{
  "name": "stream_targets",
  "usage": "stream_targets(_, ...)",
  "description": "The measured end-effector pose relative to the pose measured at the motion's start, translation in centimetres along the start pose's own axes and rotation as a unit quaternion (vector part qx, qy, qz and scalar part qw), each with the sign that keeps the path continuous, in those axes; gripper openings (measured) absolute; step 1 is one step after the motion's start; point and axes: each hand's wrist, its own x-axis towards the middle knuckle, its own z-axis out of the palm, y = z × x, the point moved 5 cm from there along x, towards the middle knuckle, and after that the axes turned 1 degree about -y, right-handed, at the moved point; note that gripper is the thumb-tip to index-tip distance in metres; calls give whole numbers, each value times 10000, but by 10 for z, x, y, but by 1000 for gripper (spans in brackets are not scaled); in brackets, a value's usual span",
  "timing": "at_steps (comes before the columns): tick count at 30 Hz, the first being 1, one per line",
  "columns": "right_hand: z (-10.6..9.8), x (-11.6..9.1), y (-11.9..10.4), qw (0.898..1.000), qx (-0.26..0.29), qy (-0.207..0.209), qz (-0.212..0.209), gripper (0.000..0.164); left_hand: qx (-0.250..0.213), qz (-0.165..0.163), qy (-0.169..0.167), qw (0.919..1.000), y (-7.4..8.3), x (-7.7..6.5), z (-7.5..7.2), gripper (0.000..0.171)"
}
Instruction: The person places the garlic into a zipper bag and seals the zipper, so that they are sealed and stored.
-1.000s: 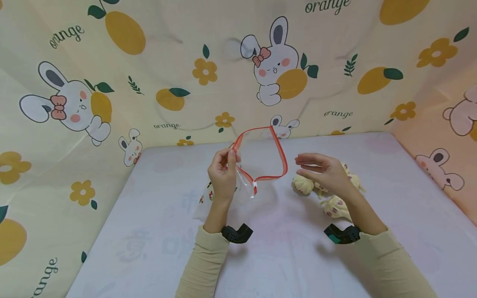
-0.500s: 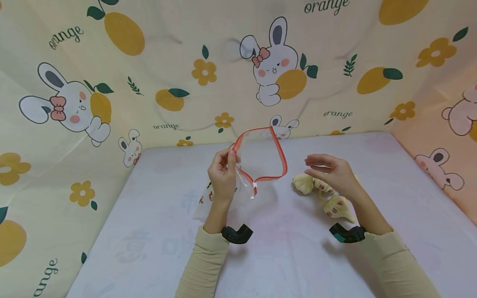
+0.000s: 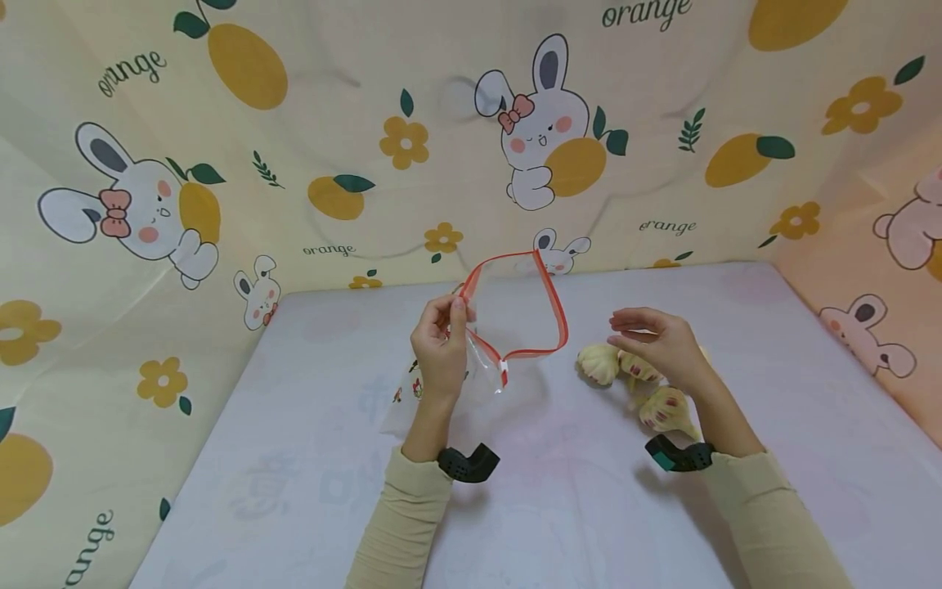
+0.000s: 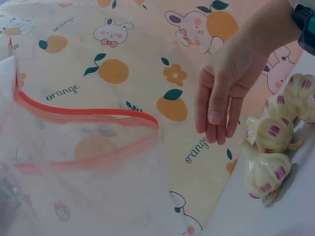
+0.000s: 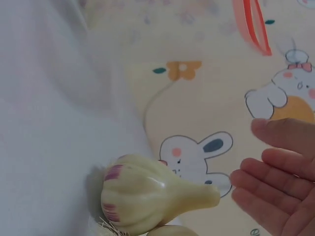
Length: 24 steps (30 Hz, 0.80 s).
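Note:
My left hand [image 3: 441,343] pinches the rim of a clear zip bag [image 3: 486,372] between thumb and fingers. The bag's red-edged mouth gapes wide toward the right, and small printed figures show on its side. My right hand [image 3: 658,343] hovers above several garlic bulbs [image 3: 665,409] on the table, its fingers straight and holding nothing. In the left wrist view the right hand [image 4: 226,93] hangs between the bag [image 4: 98,187] and the garlic [image 4: 268,169]. One pale bulb [image 5: 147,194] with purple streaks lies near the fingers in the right wrist view.
A white-covered table [image 3: 294,507] lies beneath both hands. Cream fabric [image 3: 353,106] printed with rabbits and oranges stands behind it and at its sides. Each wrist carries a black camera, such as the left one [image 3: 468,463].
My right hand has drawn back to the right, away from the bag's mouth, uncovering more of the garlic. The left hand and the bag stay where they were.

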Motion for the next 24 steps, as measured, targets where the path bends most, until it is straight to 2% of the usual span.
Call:
stream_targets(14,4,9,18,9944,-274,-714,726,44,-3,-27,-17,10000,-1,0,0,23)
stream_targets(24,5,7,25,9884,-502,-1125,884,43,69,67,-9,10000,-1,0,0,22)
